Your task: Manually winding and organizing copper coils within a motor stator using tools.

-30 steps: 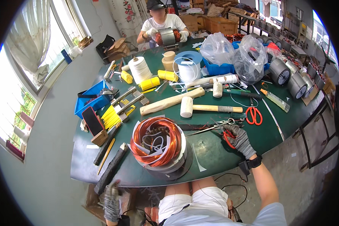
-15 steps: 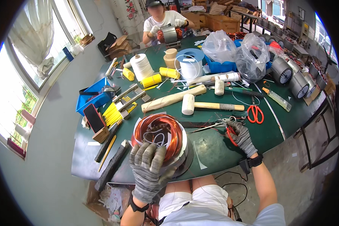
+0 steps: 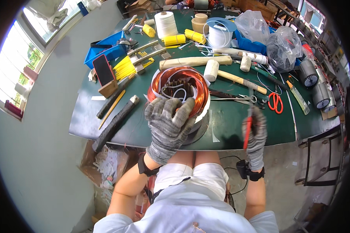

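A motor stator (image 3: 207,118) with a thick ring of copper windings (image 3: 201,91) stands on end near the table's front edge. White cord (image 3: 179,92) loops inside its opening. My left hand (image 3: 168,124), in a grey knit glove, lies over the near rim of the windings with its fingers spread. To the right of the stator, my gloved right hand (image 3: 256,132) is closed around red-handled scissors (image 3: 247,132). Motion blurs this hand, and the blades are hard to see. Steel scissors (image 3: 237,99) lie on the table just beyond it.
A white-headed mallet (image 3: 211,70), a wooden rod (image 3: 194,62) and other red-handled scissors (image 3: 275,103) lie behind. Dark bars (image 3: 114,124) and a phone on a wooden stand (image 3: 102,70) are at left. Spools, blue bins and motor housings (image 3: 321,95) line the far side.
The view has tipped downward, so the co-worker is mostly out of frame. My right hand has drawn back toward the table's front edge with the scissors. My left hand stays on the stator.
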Action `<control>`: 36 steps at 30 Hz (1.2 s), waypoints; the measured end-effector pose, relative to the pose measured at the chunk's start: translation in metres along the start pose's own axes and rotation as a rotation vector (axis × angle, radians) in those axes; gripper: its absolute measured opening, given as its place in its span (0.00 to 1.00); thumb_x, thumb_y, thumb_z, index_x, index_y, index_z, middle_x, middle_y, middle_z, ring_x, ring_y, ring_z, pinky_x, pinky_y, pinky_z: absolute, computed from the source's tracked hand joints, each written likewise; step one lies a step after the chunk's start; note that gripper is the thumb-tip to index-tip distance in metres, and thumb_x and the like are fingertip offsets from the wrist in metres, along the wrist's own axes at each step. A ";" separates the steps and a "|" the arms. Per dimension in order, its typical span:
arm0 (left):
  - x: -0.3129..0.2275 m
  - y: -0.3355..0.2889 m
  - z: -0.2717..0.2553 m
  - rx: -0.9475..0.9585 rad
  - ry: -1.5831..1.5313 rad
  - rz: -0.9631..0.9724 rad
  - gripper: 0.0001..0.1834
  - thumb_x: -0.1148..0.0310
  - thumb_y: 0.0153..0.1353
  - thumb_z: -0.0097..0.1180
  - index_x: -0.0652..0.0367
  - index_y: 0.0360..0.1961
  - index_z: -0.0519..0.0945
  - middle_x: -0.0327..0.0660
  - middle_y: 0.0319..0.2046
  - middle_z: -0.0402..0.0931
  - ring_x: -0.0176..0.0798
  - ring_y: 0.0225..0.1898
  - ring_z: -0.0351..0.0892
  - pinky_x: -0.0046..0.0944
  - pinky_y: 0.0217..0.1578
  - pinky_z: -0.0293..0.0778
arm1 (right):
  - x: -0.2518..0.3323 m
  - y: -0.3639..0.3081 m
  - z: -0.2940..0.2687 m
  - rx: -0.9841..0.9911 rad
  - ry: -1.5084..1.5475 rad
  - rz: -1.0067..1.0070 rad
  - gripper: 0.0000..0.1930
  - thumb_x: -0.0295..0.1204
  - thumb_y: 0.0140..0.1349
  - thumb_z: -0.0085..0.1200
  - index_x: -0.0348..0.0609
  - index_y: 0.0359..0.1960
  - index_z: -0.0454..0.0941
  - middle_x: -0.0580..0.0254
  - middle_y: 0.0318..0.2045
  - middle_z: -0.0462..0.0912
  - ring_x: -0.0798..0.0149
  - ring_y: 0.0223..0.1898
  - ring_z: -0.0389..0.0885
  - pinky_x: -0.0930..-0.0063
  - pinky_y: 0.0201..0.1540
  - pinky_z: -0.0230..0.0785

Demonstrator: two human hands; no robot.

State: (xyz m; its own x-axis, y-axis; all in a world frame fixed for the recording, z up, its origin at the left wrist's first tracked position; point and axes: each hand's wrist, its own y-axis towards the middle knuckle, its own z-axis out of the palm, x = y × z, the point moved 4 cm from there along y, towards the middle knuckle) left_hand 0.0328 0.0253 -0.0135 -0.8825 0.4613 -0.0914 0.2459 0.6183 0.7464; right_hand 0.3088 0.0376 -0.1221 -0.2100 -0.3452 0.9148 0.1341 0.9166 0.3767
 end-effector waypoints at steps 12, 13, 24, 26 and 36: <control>0.106 0.095 0.028 0.532 -0.554 0.206 0.18 0.62 0.71 0.45 0.57 0.56 0.75 0.44 0.39 0.76 0.39 0.38 0.78 0.36 0.37 0.77 | 0.040 0.032 0.033 0.247 0.020 -0.116 0.27 0.40 0.63 0.56 0.44 0.62 0.66 0.58 0.53 0.73 0.63 0.50 0.74 0.72 0.52 0.68; 0.108 0.093 0.039 0.630 -0.509 0.144 0.18 0.60 0.72 0.44 0.57 0.56 0.75 0.43 0.37 0.76 0.36 0.32 0.78 0.33 0.31 0.78 | 0.036 0.032 0.047 0.294 -0.067 -0.194 0.29 0.42 0.64 0.56 0.45 0.64 0.65 0.58 0.58 0.71 0.62 0.56 0.73 0.68 0.59 0.66; 0.101 0.082 0.050 0.725 -0.962 -0.440 0.18 0.69 0.68 0.52 0.55 0.58 0.77 0.35 0.38 0.81 0.19 0.25 0.73 0.20 0.16 0.73 | 0.012 0.040 0.094 0.361 0.193 -0.055 0.30 0.38 0.63 0.59 0.39 0.63 0.65 0.56 0.57 0.74 0.63 0.56 0.74 0.68 0.59 0.67; 0.101 0.084 0.052 0.615 -1.046 -0.298 0.16 0.69 0.68 0.52 0.55 0.56 0.78 0.35 0.36 0.81 0.19 0.23 0.73 0.21 0.15 0.73 | 0.013 0.045 0.093 0.355 0.194 -0.042 0.29 0.37 0.63 0.58 0.38 0.63 0.66 0.56 0.58 0.74 0.63 0.56 0.74 0.69 0.60 0.67; 0.105 0.088 0.065 0.634 -1.022 -0.061 0.20 0.62 0.68 0.54 0.55 0.59 0.75 0.37 0.42 0.82 0.23 0.20 0.74 0.24 0.19 0.74 | 0.076 0.092 0.074 0.525 -0.371 -0.402 0.22 0.26 0.56 0.61 0.42 0.54 0.77 0.54 0.46 0.83 0.55 0.49 0.82 0.67 0.54 0.71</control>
State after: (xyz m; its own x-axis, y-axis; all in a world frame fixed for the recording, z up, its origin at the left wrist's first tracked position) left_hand -0.0124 0.1697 -0.0008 -0.2448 0.5342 -0.8091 0.6211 0.7272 0.2922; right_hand 0.2341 0.1108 -0.0287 -0.4696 -0.6676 0.5778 -0.4811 0.7422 0.4665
